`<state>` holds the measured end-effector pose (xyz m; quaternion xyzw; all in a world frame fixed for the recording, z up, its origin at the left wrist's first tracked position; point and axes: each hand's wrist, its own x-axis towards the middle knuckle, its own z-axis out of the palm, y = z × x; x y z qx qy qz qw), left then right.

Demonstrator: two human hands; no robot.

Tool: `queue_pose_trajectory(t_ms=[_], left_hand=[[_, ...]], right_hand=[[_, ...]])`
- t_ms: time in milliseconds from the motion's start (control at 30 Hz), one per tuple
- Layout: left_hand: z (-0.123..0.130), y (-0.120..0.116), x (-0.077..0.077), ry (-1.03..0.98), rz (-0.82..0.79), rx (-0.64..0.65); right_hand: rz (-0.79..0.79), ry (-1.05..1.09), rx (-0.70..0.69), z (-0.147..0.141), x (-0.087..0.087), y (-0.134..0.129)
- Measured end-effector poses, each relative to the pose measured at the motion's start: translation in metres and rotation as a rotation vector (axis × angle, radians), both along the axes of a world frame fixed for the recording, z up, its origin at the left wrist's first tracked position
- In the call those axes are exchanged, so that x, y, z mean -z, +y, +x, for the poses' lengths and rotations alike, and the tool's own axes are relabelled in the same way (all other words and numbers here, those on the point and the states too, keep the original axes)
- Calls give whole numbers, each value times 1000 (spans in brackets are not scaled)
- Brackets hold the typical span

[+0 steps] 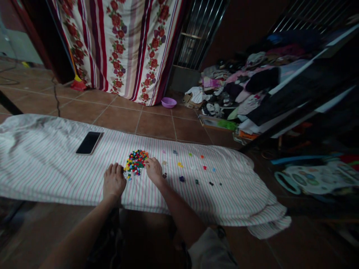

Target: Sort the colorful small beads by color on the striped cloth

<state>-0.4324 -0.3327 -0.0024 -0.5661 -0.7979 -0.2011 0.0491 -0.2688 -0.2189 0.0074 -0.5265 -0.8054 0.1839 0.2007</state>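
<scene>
A mixed pile of small coloured pieces, like tiny beads or bricks, lies on the striped cloth. My left hand rests palm down at the pile's left edge, its fingers slightly bent and apart. At the pile's right edge, my right hand has its thumb and fingertips pinched together; whatever is between them is too small to make out. Right of that hand, little groups sorted by colour are spread in rows, among them yellow pieces, dark blue pieces, red pieces and orange pieces.
A phone lies on the cloth to the left. Beyond the covered surface are a tiled floor, a purple basin, a floral curtain and a red broom. Heaped clothes fill the right side.
</scene>
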Motion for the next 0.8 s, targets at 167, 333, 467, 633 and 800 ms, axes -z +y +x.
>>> queue_pose_trajectory(t_ms=[167,333,467,633,800], left_hand=[[0,0,0,-5,16,1],[-1,0,1,9,8,-1],[-2,0,2,20,15,5],[-2,0,3,33,21,3],[-2,1,2,42,21,5]], right_hand=[[25,4,3,1,2,3],[32,40,5,3,5,4],[67,46,34,8,1,6],[103,6,63,28,-7,15],[132,6,108,59,-9,32]])
